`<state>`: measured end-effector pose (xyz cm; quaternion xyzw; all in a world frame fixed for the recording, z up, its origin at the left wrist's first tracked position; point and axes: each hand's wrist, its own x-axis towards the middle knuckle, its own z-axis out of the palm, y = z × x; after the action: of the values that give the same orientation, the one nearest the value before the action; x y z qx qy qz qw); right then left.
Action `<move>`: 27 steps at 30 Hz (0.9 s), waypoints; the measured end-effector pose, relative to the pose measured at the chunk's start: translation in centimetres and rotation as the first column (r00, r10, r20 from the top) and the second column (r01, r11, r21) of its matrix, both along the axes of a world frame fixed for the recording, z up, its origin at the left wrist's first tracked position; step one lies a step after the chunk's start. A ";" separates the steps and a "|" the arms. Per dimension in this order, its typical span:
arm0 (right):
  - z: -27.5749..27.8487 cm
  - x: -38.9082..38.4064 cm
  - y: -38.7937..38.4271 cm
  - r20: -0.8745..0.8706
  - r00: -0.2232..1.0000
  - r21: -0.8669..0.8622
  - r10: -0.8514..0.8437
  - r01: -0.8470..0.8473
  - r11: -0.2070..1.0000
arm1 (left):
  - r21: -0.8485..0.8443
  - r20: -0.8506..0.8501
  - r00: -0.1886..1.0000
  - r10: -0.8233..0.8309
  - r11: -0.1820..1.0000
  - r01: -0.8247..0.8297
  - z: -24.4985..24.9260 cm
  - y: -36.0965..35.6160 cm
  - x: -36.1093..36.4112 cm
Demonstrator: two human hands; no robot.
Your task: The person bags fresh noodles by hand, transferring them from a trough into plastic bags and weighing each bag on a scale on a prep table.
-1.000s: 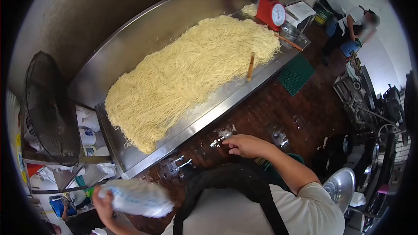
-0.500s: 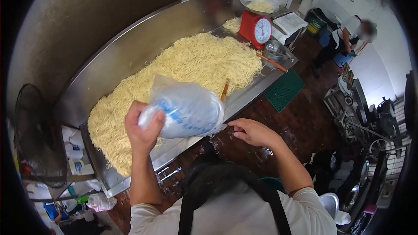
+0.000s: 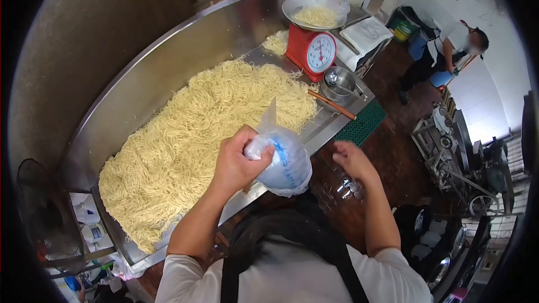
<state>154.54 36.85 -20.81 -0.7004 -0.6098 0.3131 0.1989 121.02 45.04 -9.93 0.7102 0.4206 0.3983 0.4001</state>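
Note:
In my left hand [image 3: 238,160] is a bundled translucent plastic bag [image 3: 286,163] with blue print, gripped near its gathered end between thumb and fingers. What lies inside the bag, if anything, I cannot make out. It hangs over the front edge of a steel table. To its right, my right hand [image 3: 356,163] is apart from the bag, fingers loosely bent with a gap between them and nothing visible in them. A big heap of pale yellow noodles [image 3: 185,134] covers much of the steel table [image 3: 135,90] beyond my left hand.
A red dial scale [image 3: 314,50] carries a pan [image 3: 292,8] with noodles. Beside it are a metal bowl [image 3: 331,91] and a wooden stick [image 3: 337,106]. A green mat [image 3: 365,120] lies on the floor. Another person [image 3: 443,59] stands near machinery [image 3: 443,140] at right.
My left hand and the bag have moved right and turned, so the bag points more downward. My right hand has shifted right, away from the bag's end. The view has shifted slightly.

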 end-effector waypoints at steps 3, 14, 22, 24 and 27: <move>-5.8 6.6 6.0 0.347 0.928 0.220 -0.132 0.056 0.974 | -0.056 -0.008 0.996 0.085 0.995 -0.085 -0.6 1.4 4.6; -14.6 12.0 11.1 0.294 0.953 -0.152 0.078 -0.034 0.988 | -0.095 0.085 0.923 0.375 0.925 -0.368 1.6 9.0 16.7; -15.8 7.2 9.6 -0.212 0.941 -0.262 0.265 -0.316 0.912 | 0.038 -0.081 0.955 0.284 0.959 -0.282 -2.7 13.7 26.2; -16.2 6.7 9.8 -0.278 0.911 -0.269 0.303 -0.377 0.886 | 0.064 -0.162 0.952 0.259 0.966 -0.252 -4.6 14.2 28.4; -15.9 6.6 9.8 -0.287 0.902 -0.245 0.322 -0.394 0.886 | 0.223 -0.227 0.951 0.208 0.962 -0.157 -10.1 14.3 31.7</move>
<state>161.15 46.69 -36.68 -0.5541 -0.6468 0.5141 0.1016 152.74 59.38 -20.08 0.7493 0.4888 0.3824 0.2311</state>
